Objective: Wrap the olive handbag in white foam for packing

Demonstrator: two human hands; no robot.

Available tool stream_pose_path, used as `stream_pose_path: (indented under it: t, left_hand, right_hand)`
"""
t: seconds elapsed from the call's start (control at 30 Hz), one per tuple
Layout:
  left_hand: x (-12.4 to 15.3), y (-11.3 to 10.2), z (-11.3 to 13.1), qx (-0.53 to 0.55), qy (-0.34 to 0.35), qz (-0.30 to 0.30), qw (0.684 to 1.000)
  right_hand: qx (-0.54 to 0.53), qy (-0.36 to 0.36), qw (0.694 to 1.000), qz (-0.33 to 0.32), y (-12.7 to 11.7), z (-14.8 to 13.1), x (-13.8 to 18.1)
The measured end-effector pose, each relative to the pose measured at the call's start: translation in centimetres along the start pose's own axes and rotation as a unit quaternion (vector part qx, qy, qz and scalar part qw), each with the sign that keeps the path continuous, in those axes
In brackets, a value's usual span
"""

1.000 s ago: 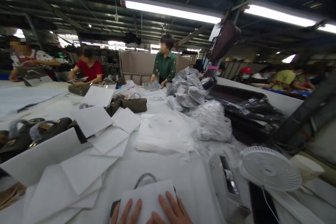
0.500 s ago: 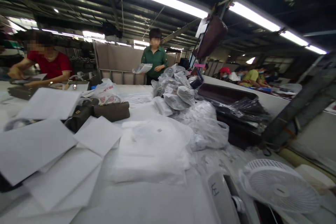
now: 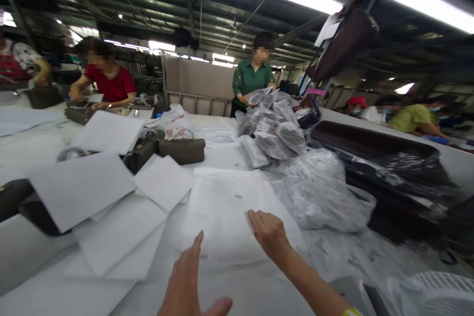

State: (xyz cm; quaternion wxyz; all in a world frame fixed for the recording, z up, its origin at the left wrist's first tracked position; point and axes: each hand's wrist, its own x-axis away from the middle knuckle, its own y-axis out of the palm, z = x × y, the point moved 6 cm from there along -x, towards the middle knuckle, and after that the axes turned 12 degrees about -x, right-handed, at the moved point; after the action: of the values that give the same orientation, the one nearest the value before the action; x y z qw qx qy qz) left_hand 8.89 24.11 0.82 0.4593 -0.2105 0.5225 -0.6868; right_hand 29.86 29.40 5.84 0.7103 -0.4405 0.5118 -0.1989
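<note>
Two bare hands work a stack of white bags (image 3: 229,202): right hand (image 3: 269,233) curled, fingertips pinching the stack's near edge, left hand (image 3: 187,276) open and flat, holding nothing, just short of it, with olive handbags (image 3: 181,150) and clear-wrapped bundles (image 3: 274,131) beyond the stack.

A single head-worn camera looks forward and slightly down across a long work table (image 3: 222,155), close over the wearer's hands, toward co-workers opposite.

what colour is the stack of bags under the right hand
White, semi-see-through stack of bags, right hand resting on it; head view.
</note>
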Motion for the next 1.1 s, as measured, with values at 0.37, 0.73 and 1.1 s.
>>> stream_pose_path:
  t: [0.37,0.73,1.1]
  left_hand:
    - [-0.1,-0.8,-10.9,0.243,-0.242,0.106,0.933]
    - [7.5,1.7,-14.8,0.596,-0.412,0.034,0.688]
    - [6.6,1.2,-12.9,0.474,-0.202,0.011,0.857]
  right_hand:
    - [-0.140,0.129,0.981,-0.044,0.8,-2.7,7.0]
    - [-0.410,0.517,0.751,-0.031,2.8,-0.3,16.2]
    - [-0.718,0.600,0.314,0.161,6.8,-1.8,14.9]
